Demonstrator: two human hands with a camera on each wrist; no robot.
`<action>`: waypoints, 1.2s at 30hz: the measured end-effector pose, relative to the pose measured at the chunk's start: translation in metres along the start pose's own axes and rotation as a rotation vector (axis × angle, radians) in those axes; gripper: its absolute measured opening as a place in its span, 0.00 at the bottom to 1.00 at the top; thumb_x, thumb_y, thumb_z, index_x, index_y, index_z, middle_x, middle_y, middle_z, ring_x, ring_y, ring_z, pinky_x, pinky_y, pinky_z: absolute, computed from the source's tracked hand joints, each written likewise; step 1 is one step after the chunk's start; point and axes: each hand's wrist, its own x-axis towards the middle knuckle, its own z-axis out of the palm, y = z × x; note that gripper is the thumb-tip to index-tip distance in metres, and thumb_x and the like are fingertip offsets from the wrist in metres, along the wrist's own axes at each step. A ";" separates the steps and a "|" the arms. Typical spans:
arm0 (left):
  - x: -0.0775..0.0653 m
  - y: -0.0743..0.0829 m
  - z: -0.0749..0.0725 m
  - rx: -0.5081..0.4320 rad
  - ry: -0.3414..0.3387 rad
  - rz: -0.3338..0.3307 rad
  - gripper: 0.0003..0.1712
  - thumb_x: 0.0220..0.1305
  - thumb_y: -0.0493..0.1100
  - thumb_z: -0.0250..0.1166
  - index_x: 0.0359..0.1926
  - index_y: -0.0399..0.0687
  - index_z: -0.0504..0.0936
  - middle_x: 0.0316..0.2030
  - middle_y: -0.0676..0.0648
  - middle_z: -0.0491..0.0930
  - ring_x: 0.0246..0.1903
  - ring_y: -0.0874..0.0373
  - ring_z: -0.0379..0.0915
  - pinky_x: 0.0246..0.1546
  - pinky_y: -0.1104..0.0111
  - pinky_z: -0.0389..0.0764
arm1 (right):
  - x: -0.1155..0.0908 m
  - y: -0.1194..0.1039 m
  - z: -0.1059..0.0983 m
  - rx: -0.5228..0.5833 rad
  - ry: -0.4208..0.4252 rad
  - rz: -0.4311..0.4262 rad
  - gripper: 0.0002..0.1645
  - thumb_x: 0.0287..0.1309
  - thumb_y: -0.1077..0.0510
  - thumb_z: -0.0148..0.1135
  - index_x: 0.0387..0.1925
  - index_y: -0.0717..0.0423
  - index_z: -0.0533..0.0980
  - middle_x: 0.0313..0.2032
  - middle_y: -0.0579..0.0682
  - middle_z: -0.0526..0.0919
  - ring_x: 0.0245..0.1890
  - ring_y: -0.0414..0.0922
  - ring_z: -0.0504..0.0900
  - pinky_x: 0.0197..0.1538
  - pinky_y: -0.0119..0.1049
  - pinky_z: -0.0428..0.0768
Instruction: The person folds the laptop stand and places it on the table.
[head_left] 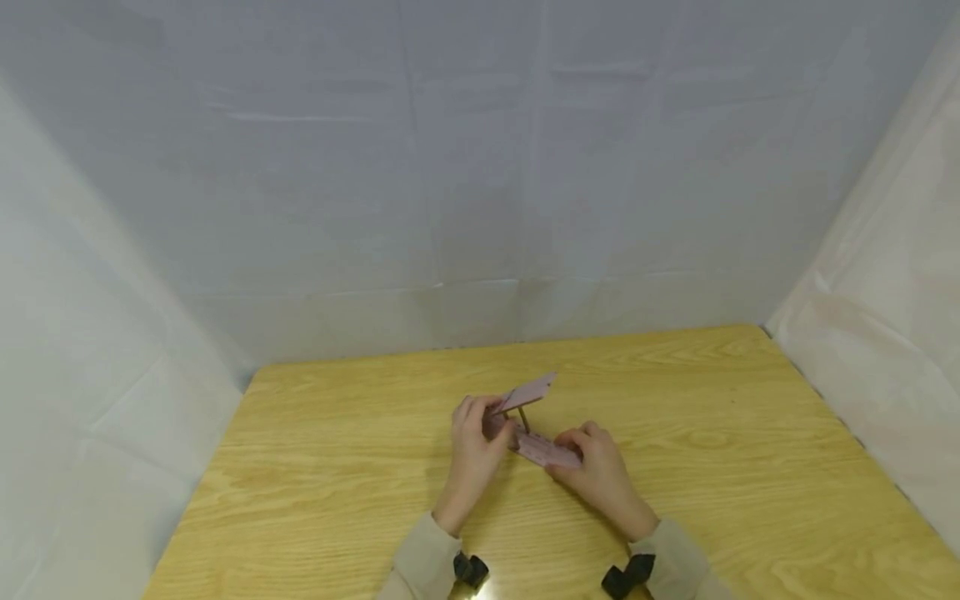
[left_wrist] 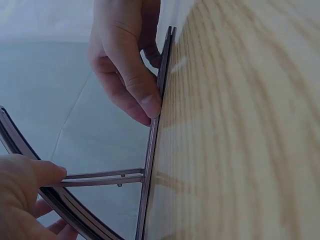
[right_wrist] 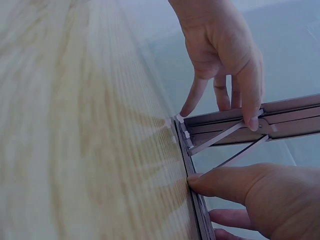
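Well within the table's (head_left: 322, 475) edges, hands (head_left: 474, 450) (head_left: 604, 477) grip a pink stand (head_left: 542, 452)

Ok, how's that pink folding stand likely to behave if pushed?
The stand should feel fairly stiff: its panels look flat. The raised panel may swing, since slim struts brace it at an angle. Probably light, as both panels look thin.

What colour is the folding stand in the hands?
The folding stand is pale mauve-pink, clearest in the head view.
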 end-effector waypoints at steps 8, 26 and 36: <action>0.001 -0.005 -0.001 -0.032 -0.002 -0.040 0.17 0.57 0.35 0.72 0.47 0.41 0.81 0.45 0.45 0.79 0.51 0.47 0.69 0.52 0.54 0.71 | -0.001 -0.004 0.002 -0.023 0.011 -0.002 0.19 0.40 0.55 0.81 0.36 0.57 0.84 0.30 0.46 0.75 0.31 0.41 0.70 0.34 0.37 0.72; 0.006 -0.012 -0.007 -0.198 0.000 -0.089 0.14 0.56 0.36 0.74 0.42 0.41 0.82 0.43 0.41 0.79 0.44 0.44 0.79 0.41 0.48 0.83 | -0.003 -0.013 0.004 -0.055 -0.016 0.026 0.20 0.40 0.53 0.81 0.36 0.56 0.83 0.31 0.46 0.75 0.32 0.42 0.71 0.35 0.39 0.72; 0.009 0.004 -0.012 -0.269 -0.025 -0.116 0.14 0.55 0.26 0.71 0.43 0.27 0.80 0.43 0.29 0.76 0.41 0.38 0.79 0.40 0.46 0.83 | -0.003 -0.013 0.004 -0.059 -0.012 0.040 0.20 0.40 0.53 0.81 0.36 0.56 0.82 0.31 0.46 0.75 0.32 0.43 0.71 0.35 0.40 0.73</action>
